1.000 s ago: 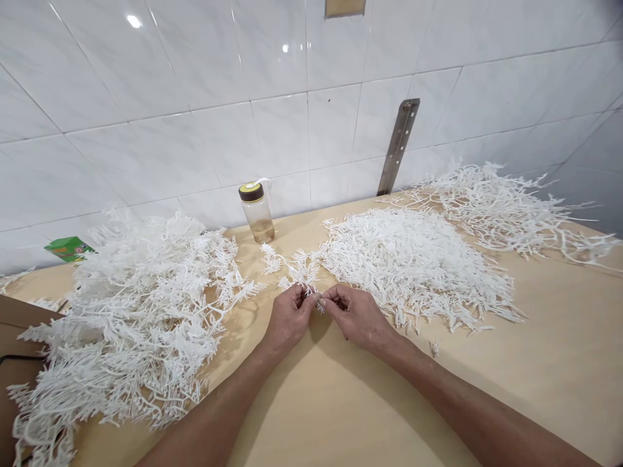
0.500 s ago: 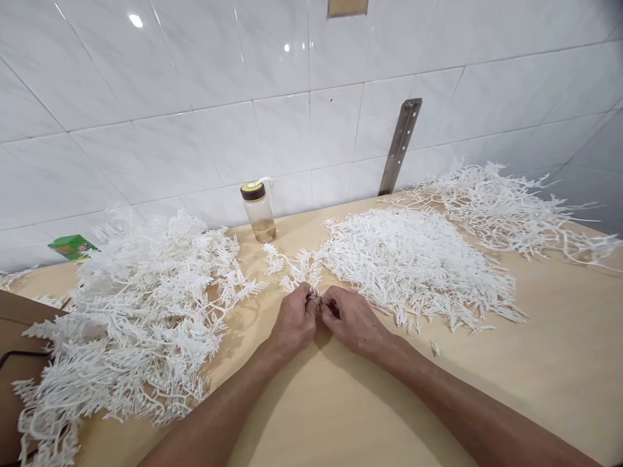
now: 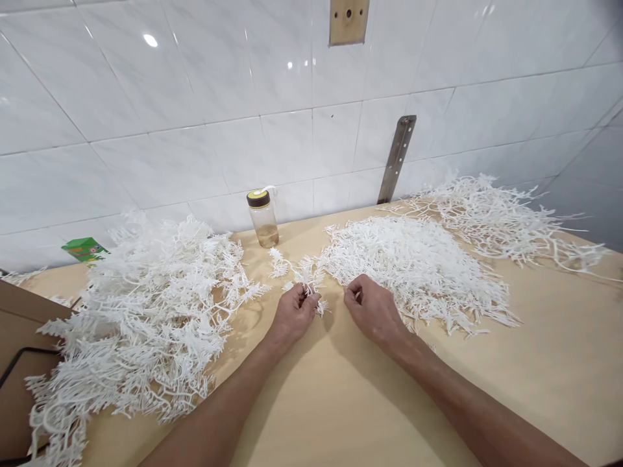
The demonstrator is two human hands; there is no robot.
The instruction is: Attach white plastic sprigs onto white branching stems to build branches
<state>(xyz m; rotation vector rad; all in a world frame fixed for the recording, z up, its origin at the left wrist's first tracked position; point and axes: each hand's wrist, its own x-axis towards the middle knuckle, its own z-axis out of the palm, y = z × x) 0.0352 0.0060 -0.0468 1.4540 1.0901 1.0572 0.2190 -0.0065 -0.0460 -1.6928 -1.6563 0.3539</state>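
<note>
At mid-frame, a white sprig [image 3: 310, 271] with tufts on it sits pinched in the left hand [image 3: 292, 314]; the right hand's [image 3: 372, 305] fingertips meet, contents unclear. Cut-looking short pieces [image 3: 413, 266] heap right of centre, barer stems [image 3: 506, 217] upper right; the left-side pile [image 3: 156, 311] looks unstripped.

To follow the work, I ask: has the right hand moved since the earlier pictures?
Yes: judged against the standing bottle, the right hand has moved rightward, away from the left hand.

The tan table [image 3: 311, 415] bears white stringy heaps [image 3: 160, 311] and a bottle [image 3: 265, 227].
</note>
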